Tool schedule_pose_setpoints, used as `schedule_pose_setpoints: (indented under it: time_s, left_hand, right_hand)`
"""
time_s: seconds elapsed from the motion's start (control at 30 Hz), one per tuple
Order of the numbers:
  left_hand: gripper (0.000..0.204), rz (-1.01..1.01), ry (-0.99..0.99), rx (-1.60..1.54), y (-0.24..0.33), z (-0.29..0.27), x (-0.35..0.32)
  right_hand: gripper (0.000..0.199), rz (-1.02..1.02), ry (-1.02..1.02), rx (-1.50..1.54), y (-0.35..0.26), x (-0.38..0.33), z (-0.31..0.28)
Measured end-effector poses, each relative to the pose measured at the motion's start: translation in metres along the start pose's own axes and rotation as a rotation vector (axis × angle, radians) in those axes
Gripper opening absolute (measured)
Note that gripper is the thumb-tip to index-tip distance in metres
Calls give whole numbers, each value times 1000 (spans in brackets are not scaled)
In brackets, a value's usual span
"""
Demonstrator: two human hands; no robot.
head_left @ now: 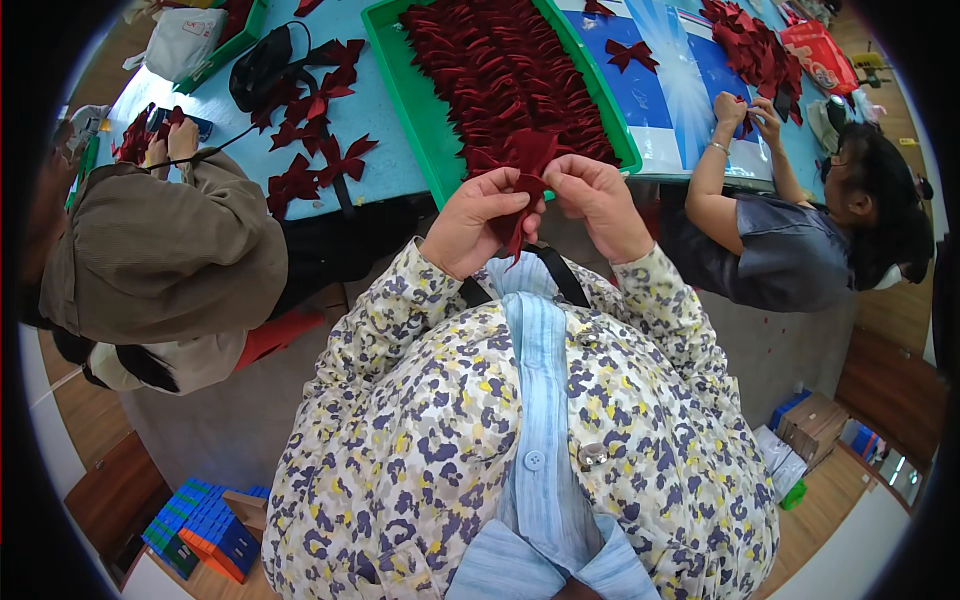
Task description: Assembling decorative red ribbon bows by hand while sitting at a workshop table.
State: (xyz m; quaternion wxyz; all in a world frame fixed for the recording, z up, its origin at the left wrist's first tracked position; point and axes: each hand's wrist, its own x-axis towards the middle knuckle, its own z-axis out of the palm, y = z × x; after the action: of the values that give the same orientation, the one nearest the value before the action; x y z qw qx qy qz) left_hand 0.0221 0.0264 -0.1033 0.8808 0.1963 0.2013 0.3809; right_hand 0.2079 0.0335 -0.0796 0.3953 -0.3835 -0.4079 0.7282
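A dark red velvet-like bow (532,158) is held up in front of my chest, just off the near edge of the tray. My left hand (472,222) grips it, with thumb and fingers closed around its middle and its tails hanging below. My right hand (606,208) pinches the bow's right side with thumb and forefinger. Beyond both hands lies a green tray (392,100), packed with rows of matching red bows (500,70).
Loose bows (300,120) and a black bag (262,68) lie left on the blue table (395,180). A co-worker in a brown top (165,245) sits left. Another person (780,235) works at right, near a bow pile (755,50). Blue crates (205,525) stand behind.
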Motion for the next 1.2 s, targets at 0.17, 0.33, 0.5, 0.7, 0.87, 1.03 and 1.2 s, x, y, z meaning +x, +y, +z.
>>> schedule_pose_setpoints:
  time_s: [0.17, 0.33, 0.5, 0.7, 0.87, 1.03, 1.2]
  left_hand:
    - [25, 46, -8, -119, -9, 7, 3]
    - [23, 54, -17, -145, -15, 11, 7]
    - [22, 79, 50, -141, -21, 19, 6]
    - [20, 77, 87, -102, -24, 19, 6]
    - [19, -15, -25, -60, -19, 14, 5]
    - [20, -32, -9, -71, -21, 14, 4]
    - [19, 14, 74, -97, -24, 19, -1]
  right_hand:
    - [8, -354, 306, -534, 0, -14, 4]
    - [7, -483, 283, -638, 7, -17, 2]
    - [9, -532, 316, -849, -6, -22, 7]
    - [6, -471, 248, -822, 1, -20, -1]
    - [8, -130, 107, -235, 8, -19, -15]
    - [10, 63, -19, 71, 5, -21, -19]
    - [11, -200, 180, -192, 11, -30, 1]
